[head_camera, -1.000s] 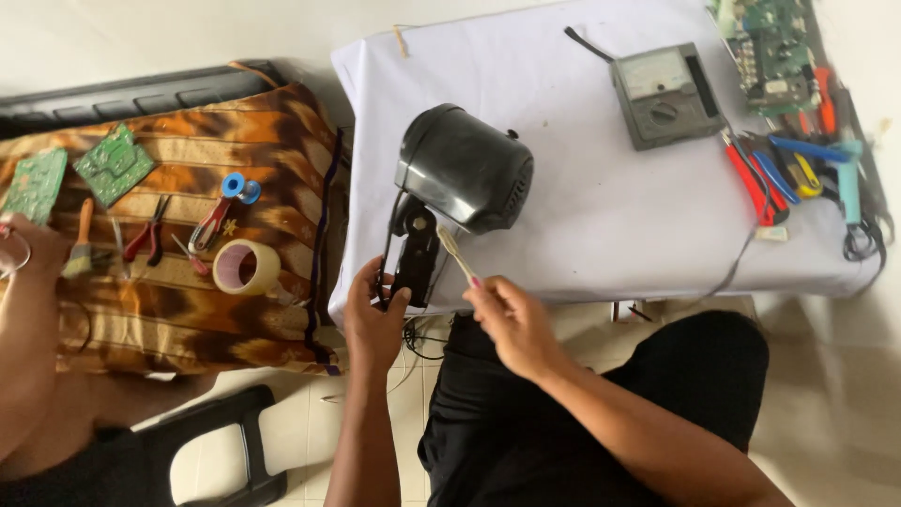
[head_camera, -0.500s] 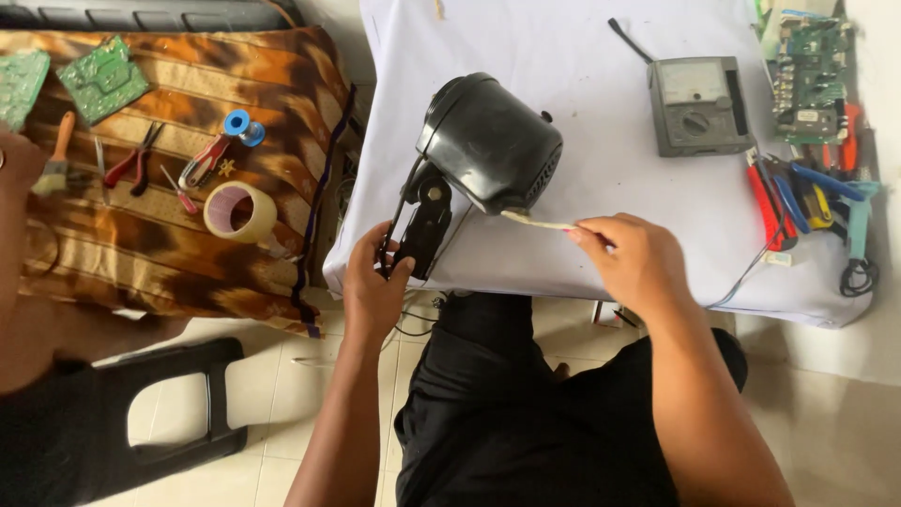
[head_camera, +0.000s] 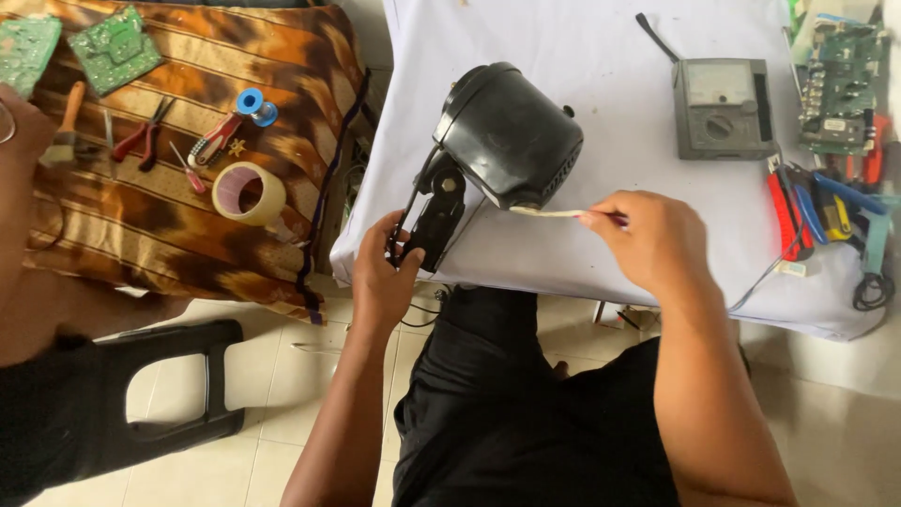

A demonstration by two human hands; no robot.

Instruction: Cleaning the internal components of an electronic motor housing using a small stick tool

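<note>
Round black plastic motor housing, centre frame, on a white tablecloth. Upper left: brown-and-orange tiger-striped cloth, beige tape roll, green circuit board, red-handled pliers. Upper right: grey analogue meter. Lower left: black plastic stool.

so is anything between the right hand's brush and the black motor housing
Nothing visible. The right hand holds the thin pale brush with its tip right at the lower edge of the black motor housing. The left hand grips the black bracket off to the side.
</note>
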